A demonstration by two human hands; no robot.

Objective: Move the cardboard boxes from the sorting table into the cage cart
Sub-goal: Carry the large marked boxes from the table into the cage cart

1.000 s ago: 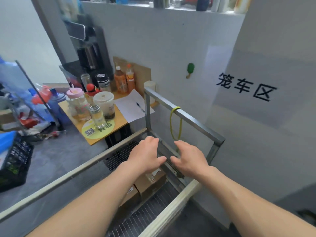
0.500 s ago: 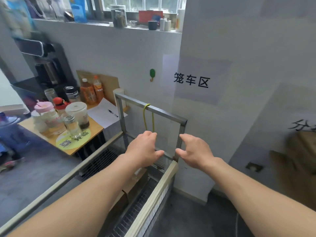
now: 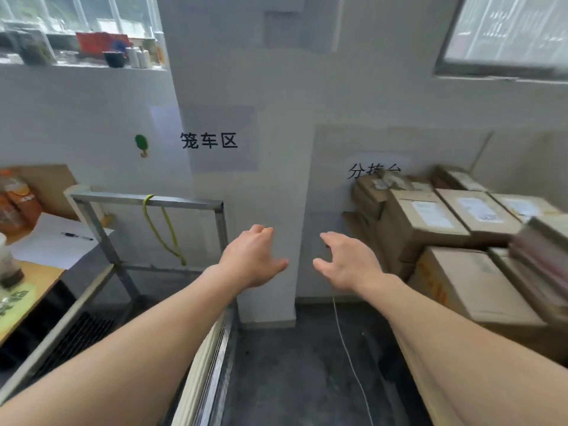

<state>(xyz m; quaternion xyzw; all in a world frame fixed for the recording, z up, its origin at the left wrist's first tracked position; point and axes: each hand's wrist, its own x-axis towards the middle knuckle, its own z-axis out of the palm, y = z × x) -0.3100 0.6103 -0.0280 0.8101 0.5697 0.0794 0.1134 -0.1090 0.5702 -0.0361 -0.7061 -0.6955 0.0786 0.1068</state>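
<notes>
Several brown cardboard boxes (image 3: 430, 222) with white labels are stacked at the right, under a wall sign. The metal cage cart (image 3: 147, 199) stands at the lower left, a yellow cord hanging from its top rail. My left hand (image 3: 250, 259) is held out in the air just right of the cart's corner post, fingers relaxed and holding nothing. My right hand (image 3: 347, 261) hovers beside it, also empty, a short way left of the box stack. A large box (image 3: 470, 287) lies nearest my right forearm. The cart's inside is out of view.
A wooden side table (image 3: 33, 281) with bottles, jars, paper and a pen stands left of the cart. A white wall pillar (image 3: 270, 179) rises between cart and boxes. A thin white cable (image 3: 350, 358) runs across the dark floor.
The view has swung right, away from the cart's inside toward the box stack. Both empty hands have come up off the cart and moved right with it.
</notes>
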